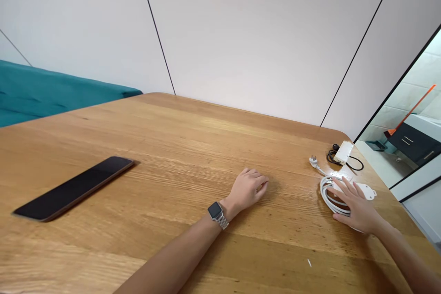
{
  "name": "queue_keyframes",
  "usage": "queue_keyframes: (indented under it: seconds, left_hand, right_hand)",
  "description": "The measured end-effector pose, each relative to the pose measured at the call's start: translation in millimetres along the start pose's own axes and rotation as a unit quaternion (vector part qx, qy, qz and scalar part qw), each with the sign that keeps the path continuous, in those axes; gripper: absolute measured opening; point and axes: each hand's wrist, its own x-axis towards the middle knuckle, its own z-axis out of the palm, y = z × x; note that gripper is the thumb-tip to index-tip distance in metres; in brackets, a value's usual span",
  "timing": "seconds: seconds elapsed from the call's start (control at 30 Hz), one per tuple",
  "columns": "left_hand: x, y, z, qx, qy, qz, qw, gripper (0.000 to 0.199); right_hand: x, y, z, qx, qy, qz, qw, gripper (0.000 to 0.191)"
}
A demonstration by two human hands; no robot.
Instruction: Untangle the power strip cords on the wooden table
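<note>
My left hand (pixel 248 188) rests on the wooden table, fingers loosely curled and nothing visible in them. A smartwatch (pixel 216 212) with a metal band is on that wrist. At the right, my right hand (pixel 358 206) lies over a white power strip (pixel 368 191) with its coiled white cord (pixel 325 195). Its fingers are spread across the strip and coil, partly hiding both, and the thumb lies at the coil's near side. The cord's white plug (pixel 313 161) points away on the tabletop.
Behind the strip sits a white adapter box (pixel 343 152) with a black cable (pixel 356 164). A dark-screened tablet (pixel 76 187) lies on the table (pixel 193 147) at left. A small white scrap (pixel 309 262) is near the front. A teal sofa (pixel 62 89) stands beyond the left edge.
</note>
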Motion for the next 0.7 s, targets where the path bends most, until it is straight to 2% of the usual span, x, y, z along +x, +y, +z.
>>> queue_keyframes:
  seconds: [0.17,0.23,0.27,0.33,0.43,0.47,0.57,0.7]
  left_hand:
    - [2,3,-1.0,0.001,-0.015,0.005,1.0,0.023]
    - [2,5,-1.5,-0.001,-0.021,0.007,1.0,0.023]
    - [2,6,-1.7,-0.004,-0.024,0.009,1.0,0.024]
    - [3,8,-1.6,-0.008,-0.032,0.013,0.999,0.025]
    - [3,11,-0.9,-0.009,-0.036,0.018,0.999,0.025]
    - [3,11,-0.6,-0.007,-0.036,0.018,0.999,0.025]
    - [2,13,0.3,-0.002,-0.042,0.02,0.999,0.024]
    - [1,15,1.3,-0.005,-0.058,0.022,0.998,0.024]
  right_hand:
    - [-16,28,-18,0.038,-0.081,0.047,0.995,0.071]
    - [-14,35,-25,0.09,-0.082,0.061,0.991,0.071]
    - [-10,38,-28,0.119,-0.064,0.077,0.988,0.069]
    - [6,43,-34,0.162,0.008,0.15,0.975,0.063]
    - [46,45,-42,0.153,0.109,0.318,0.929,0.056]
    - [61,44,-44,0.145,0.118,0.366,0.911,0.057]
    - [102,41,-45,0.137,0.114,0.452,0.874,0.071]
    - [137,43,-36,0.139,0.091,0.509,0.845,0.091]
